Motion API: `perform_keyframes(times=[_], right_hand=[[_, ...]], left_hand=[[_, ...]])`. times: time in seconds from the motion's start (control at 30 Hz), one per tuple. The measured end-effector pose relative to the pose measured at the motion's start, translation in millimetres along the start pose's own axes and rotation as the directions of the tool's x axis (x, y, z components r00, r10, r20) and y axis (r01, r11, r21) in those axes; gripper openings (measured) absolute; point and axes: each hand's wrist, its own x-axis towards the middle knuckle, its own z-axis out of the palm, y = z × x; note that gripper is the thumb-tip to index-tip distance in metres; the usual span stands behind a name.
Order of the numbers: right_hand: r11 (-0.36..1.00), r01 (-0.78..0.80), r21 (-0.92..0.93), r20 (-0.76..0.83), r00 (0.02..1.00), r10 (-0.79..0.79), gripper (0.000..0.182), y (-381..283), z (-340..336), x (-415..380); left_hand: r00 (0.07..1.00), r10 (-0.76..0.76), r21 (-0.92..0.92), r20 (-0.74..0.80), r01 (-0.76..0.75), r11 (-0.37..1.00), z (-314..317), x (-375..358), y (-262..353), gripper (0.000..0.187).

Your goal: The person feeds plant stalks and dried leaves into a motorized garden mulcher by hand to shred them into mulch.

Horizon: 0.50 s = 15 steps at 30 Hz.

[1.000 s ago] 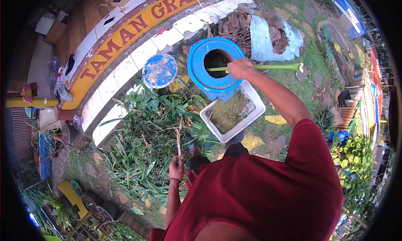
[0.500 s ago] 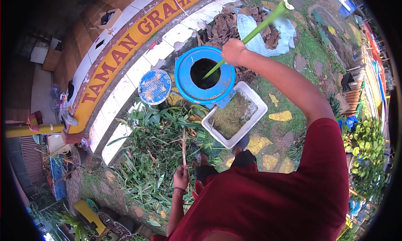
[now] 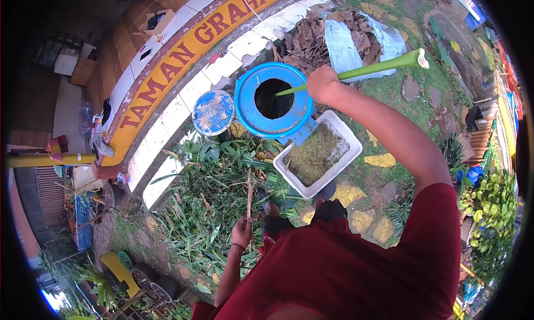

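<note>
My right hand is closed round a long green stalk beside the blue barrel. The stalk's thin end reaches into the barrel's dark round opening, and its thick, pale cut end points right. Lower down, my left hand is closed on a thin brown stick that stands upright over the pile of cut green leaves. What lies inside the barrel is too dark to make out.
A round blue lid lies left of the barrel. Below the barrel, a white tub holds fine greenish material. Dry brown leaves and a pale blue sack lie behind. A tiled ledge curves along the left.
The stalk has tilted from steeply slanted to nearly level, its thick end swinging right and down. My right hand has shifted slightly right and down. The whole view has moved a little.
</note>
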Motion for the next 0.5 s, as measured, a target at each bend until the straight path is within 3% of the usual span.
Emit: perform_keyframes(times=[0.1,0.17,0.23,0.37,0.43,0.5], right_hand=[[0.998,0.003,0.065,-0.082,0.997,0.003,0.025,-5.9,14.6,-5.7],[0.998,0.011,0.055,-0.06,0.998,-0.008,0.029,-8.8,23.8,3.5],[0.998,0.062,0.028,-0.018,0.998,-0.062,0.027,-15.8,19.9,-2.4],[0.994,0.107,-0.015,-0.009,0.994,-0.107,0.025,-27.1,21.9,14.6],[0.994,0.11,-0.011,-0.038,0.993,-0.11,0.022,-31.1,15.1,26.8],[0.994,0.103,-0.041,-0.034,0.994,-0.105,0.021,-36.2,9.9,40.9]], left_hand=[[0.997,0.0,-0.036,-0.076,-0.003,0.999,6.0,-11.2,-5.5,0.025],[0.984,0.015,-0.03,-0.177,-0.021,0.999,4.9,-28.0,28.0,0.023],[0.973,-0.043,-0.259,-0.225,-0.018,0.966,13.0,-35.7,20.8,0.021],[0.927,-0.109,-0.369,-0.358,-0.033,0.929,26.5,-51.1,-4.4,0.02],[0.905,-0.194,-0.433,-0.378,0.013,0.901,29.4,-57.4,-8.3,0.018],[0.91,-0.182,-0.501,-0.372,-0.032,0.865,31.2,-51.3,-11.9,0.019]])
